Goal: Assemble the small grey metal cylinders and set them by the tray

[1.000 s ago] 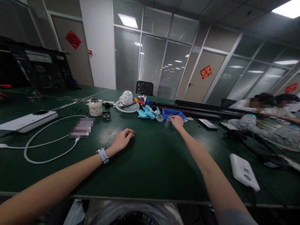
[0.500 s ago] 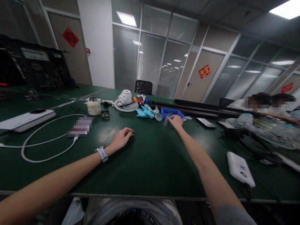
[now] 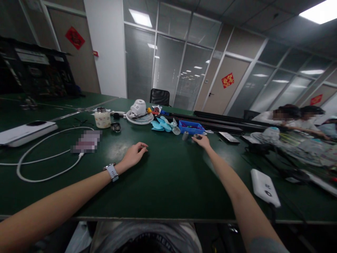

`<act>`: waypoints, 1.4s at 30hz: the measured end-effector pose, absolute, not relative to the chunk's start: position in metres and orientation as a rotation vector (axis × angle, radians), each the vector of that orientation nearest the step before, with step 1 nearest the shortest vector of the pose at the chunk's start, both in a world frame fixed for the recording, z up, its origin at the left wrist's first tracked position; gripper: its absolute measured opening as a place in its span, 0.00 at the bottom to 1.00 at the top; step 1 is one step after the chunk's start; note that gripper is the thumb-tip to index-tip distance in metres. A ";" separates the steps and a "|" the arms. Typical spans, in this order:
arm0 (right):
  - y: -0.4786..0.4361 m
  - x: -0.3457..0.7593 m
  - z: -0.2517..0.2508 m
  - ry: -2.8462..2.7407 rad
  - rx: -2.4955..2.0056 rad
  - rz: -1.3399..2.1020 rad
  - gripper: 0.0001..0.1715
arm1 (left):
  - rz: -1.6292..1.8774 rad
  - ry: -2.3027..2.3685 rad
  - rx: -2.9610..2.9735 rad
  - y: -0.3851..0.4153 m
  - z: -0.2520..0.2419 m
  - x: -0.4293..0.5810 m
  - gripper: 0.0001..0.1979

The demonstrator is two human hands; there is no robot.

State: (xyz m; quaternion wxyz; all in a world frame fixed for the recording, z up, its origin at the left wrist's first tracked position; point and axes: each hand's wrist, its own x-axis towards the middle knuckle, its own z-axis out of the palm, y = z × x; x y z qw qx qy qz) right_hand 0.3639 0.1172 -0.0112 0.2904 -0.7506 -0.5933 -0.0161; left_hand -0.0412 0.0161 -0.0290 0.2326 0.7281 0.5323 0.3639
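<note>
Dark and small, a round part (image 3: 196, 136) is lying at the far middle of the green worktop (image 3: 168, 175) under the bent fingertips of the right hand (image 3: 202, 141), though whether they are gripping it I cannot tell. The left hand (image 3: 134, 154) is resting mid-worktop, loosely curled and holding nothing, a watch (image 3: 112, 171) sitting on its wrist. Just beyond the part, a grey cylinder (image 3: 185, 135) and a blue tray (image 3: 193, 131) are standing.
</note>
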 end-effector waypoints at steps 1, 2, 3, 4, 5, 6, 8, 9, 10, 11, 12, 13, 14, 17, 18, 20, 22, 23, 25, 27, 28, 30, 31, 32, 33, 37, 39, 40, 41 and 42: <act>0.118 0.365 -0.014 -1.592 -1.964 0.033 0.27 | 1.001 1.460 2.003 0.016 -0.029 -0.041 0.17; 0.119 0.365 -0.016 -1.594 -1.931 0.091 0.25 | 1.000 1.460 2.005 0.016 -0.029 -0.041 0.17; 0.120 0.364 -0.018 -1.595 -1.915 0.119 0.24 | 0.997 1.462 2.008 0.016 -0.029 -0.041 0.17; 0.119 0.363 -0.019 -1.589 -1.907 0.121 0.23 | 0.995 1.468 2.009 0.015 -0.028 -0.041 0.17; 0.117 0.360 -0.020 -1.584 -1.885 0.139 0.23 | 0.995 1.474 2.008 0.015 -0.028 -0.041 0.17; 0.113 0.356 -0.020 -1.584 -1.848 0.169 0.23 | 0.996 1.474 2.008 0.015 -0.028 -0.041 0.17; 0.101 0.341 -0.020 -1.610 -1.728 0.266 0.24 | 1.002 1.462 2.013 0.016 -0.029 -0.041 0.17; 0.092 0.330 -0.019 -1.637 -1.649 0.326 0.25 | 1.008 1.449 2.022 0.016 -0.029 -0.041 0.17; 0.083 0.317 -0.018 -1.673 -1.569 0.384 0.26 | 1.019 1.431 2.035 0.015 -0.029 -0.040 0.17; 0.072 0.301 -0.017 -1.715 -1.490 0.435 0.27 | 1.036 1.410 2.053 0.014 -0.029 -0.039 0.18; 0.061 0.283 -0.017 -1.759 -1.420 0.481 0.27 | 1.060 1.384 2.077 0.012 -0.028 -0.038 0.18; 0.050 0.265 -0.016 -1.810 -1.351 0.520 0.28 | 1.088 1.351 2.107 0.010 -0.027 -0.037 0.18; 0.040 0.247 -0.015 -1.858 -1.284 0.555 0.28 | 1.122 1.312 2.139 0.007 -0.025 -0.036 0.19; 0.015 0.202 -0.015 -1.935 -1.139 0.624 0.26 | 1.219 1.197 2.206 -0.004 -0.018 -0.029 0.19; 0.010 0.192 -0.016 -1.943 -1.104 0.632 0.25 | 1.236 1.162 2.214 -0.007 -0.015 -0.026 0.19; 0.004 0.178 -0.018 -1.952 -1.054 0.621 0.23 | 1.256 1.109 2.208 -0.010 -0.012 -0.020 0.19; 0.002 0.172 -0.021 -1.964 -1.034 0.584 0.21 | 1.263 1.079 2.186 -0.010 -0.011 -0.014 0.18; 0.002 0.171 -0.022 -1.968 -1.038 0.565 0.21 | 1.270 1.075 2.169 -0.009 -0.011 -0.012 0.17; 0.003 0.171 -0.024 -1.961 -1.056 0.541 0.21 | 1.279 1.078 2.144 -0.006 -0.011 -0.007 0.17; 0.005 0.171 -0.026 -1.954 -1.063 0.534 0.21 | 1.276 1.092 2.128 -0.003 -0.009 -0.003 0.17; 0.005 0.171 -0.027 -1.955 -1.063 0.533 0.21 | 1.273 1.096 2.119 -0.002 -0.007 -0.001 0.17; 0.006 0.171 -0.029 -1.954 -1.070 0.531 0.22 | 1.294 1.094 2.082 0.000 -0.002 0.001 0.17; 0.006 0.171 -0.030 -1.952 -1.079 0.530 0.23 | 1.324 1.089 2.053 0.000 0.001 0.000 0.17; 0.007 0.171 -0.031 -1.947 -1.087 0.528 0.23 | 1.362 1.083 2.024 0.001 0.003 -0.002 0.18; 0.007 0.171 -0.032 -1.940 -1.088 0.526 0.24 | 1.397 1.083 2.001 0.002 0.004 -0.005 0.19; 0.005 0.171 -0.031 -1.933 -1.045 0.543 0.25 | 1.334 1.166 2.011 0.007 -0.006 -0.030 0.21; 0.004 0.171 -0.031 -1.926 -1.044 0.560 0.25 | 1.170 1.217 2.045 0.011 -0.018 -0.042 0.24; 0.003 0.170 -0.030 -1.925 -1.046 0.569 0.25 | 1.075 1.225 2.080 0.013 -0.024 -0.046 0.25; 0.003 0.169 -0.030 -1.927 -1.045 0.575 0.24 | 1.000 1.222 2.106 0.014 -0.029 -0.049 0.25; 0.002 0.169 -0.029 -1.936 -1.039 0.580 0.24 | 0.936 1.220 2.129 0.016 -0.033 -0.050 0.26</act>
